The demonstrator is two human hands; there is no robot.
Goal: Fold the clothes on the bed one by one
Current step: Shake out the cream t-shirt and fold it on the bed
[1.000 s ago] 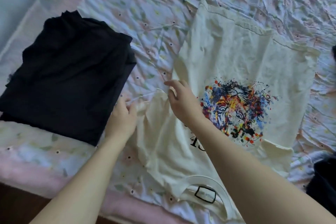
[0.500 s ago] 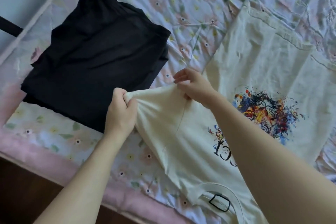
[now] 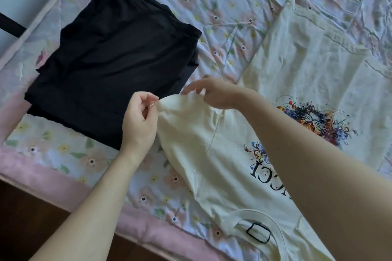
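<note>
Head view, frame centre: cream T-shirt (image 3: pixel 307 82) sleeve (image 3: pixel 186 116), bunched earlier, now drawn out; edge pinched by left hand (image 3: pixel 139 121) and right hand (image 3: pixel 216 94); side fold judged next.

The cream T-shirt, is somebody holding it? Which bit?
Yes. Both hands hold the cream T-shirt by its sleeve: the left hand pinches the sleeve's end, and the right hand grips the sleeve beside it.
</note>
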